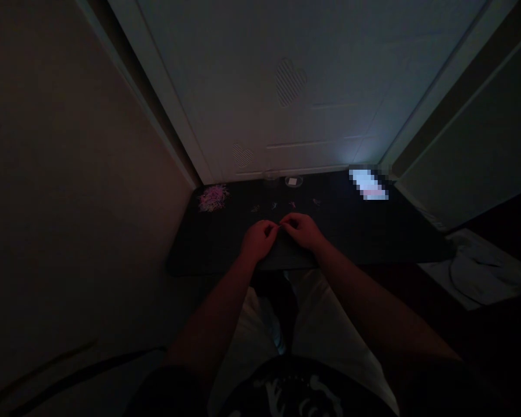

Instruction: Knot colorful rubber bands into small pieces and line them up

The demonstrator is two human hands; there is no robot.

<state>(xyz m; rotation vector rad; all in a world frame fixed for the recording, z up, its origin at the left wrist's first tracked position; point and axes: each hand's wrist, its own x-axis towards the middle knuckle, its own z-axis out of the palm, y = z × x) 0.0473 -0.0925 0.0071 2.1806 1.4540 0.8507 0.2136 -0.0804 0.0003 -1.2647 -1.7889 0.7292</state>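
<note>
Over the dark table, my left hand [260, 237] and my right hand [301, 230] meet, both in a pinch with fingertips almost touching. Something tiny and thin may be between them, but the dim light hides what it is. Just beyond the hands lie several small items in a row, among them a pinkish piece [292, 204] and a pale piece [316, 201]; their kind is too small to tell. At the table's far left sits a pile of small pink and purple pieces [213, 198].
A round clear dish [293, 182] with a white square stands at the back of the dark table [399, 237], near a faint clear container [271, 180]. A bright, blurred screen [369, 184] glows at the back right. Behind rises a white panel [342, 75] with striped hearts.
</note>
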